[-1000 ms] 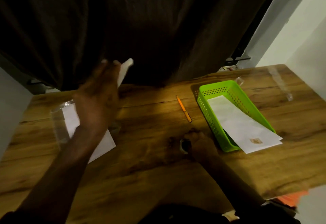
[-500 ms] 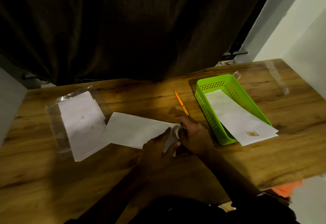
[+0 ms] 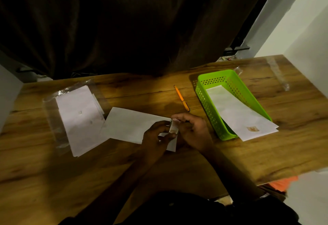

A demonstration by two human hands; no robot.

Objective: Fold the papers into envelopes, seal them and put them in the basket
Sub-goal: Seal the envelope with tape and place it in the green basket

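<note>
Centrally, a flat white paper (image 3: 131, 125) lies on the wood-grain table (image 3: 53, 180), its right end under both hands. Left hand (image 3: 156, 137) and right hand (image 3: 192, 132) meet over a small pale roll (image 3: 173, 127), fingers closed on it; what it is made of cannot be told. Left of the paper, touching it, a stack (image 3: 79, 118) of white sheets sits on clear crinkled plastic. Beyond the hands lies a thin orange pen (image 3: 181, 98). At right, a perforated green plastic basket (image 3: 236, 84) holds a long white envelope (image 3: 239, 114) overhanging its near rim. Bare wood lies along the near edge.
</note>
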